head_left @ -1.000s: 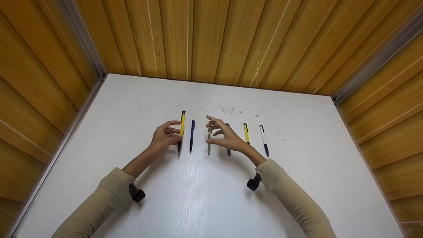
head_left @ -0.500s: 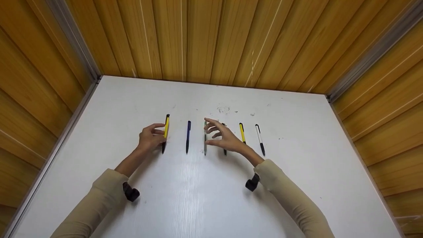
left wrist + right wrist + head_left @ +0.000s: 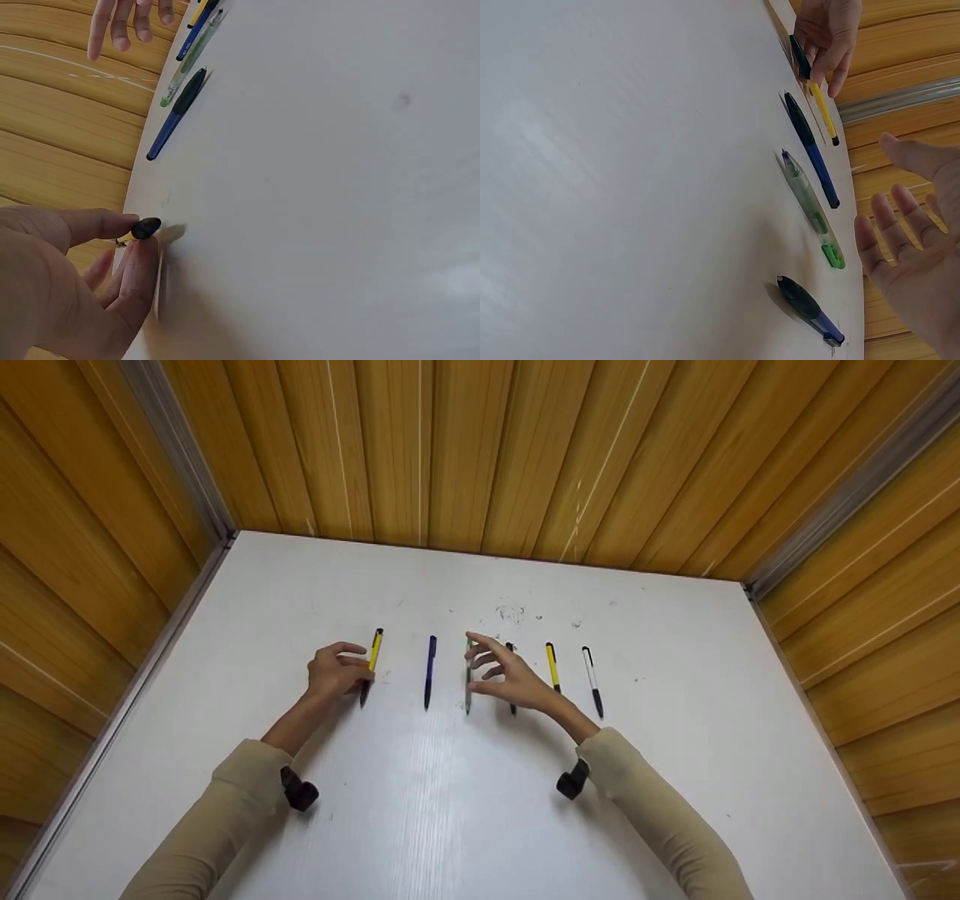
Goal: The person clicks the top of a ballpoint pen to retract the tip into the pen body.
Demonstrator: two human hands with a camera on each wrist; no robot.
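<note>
At the left end of a row of pens, my left hand [image 3: 335, 673] pinches a yellow pen with a black grip [image 3: 375, 651] between thumb and fingers. In the right wrist view this yellow pen [image 3: 823, 109] lies slanted, its black tip toward the near side. Beside it on the table is a blue pen with a dark grip [image 3: 430, 671]. My right hand [image 3: 510, 675], fingers spread and loosely bent, hovers over a clear pen with a green clip [image 3: 808, 202] and holds nothing. Partly under that hand lies another blue pen [image 3: 810, 307].
Further right on the white table [image 3: 480, 810] lie a second yellow pen [image 3: 553, 664] and a white pen with a black grip [image 3: 592, 679]. Wood-look panels [image 3: 465, 450] wall the table at the back and sides. Dark marks [image 3: 512, 613] speckle the tabletop behind the pens.
My left hand has carried the yellow pen leftward, widening the gap to the blue pen, and the pen has come down nearer the table. My right hand has stayed nearly still.
</note>
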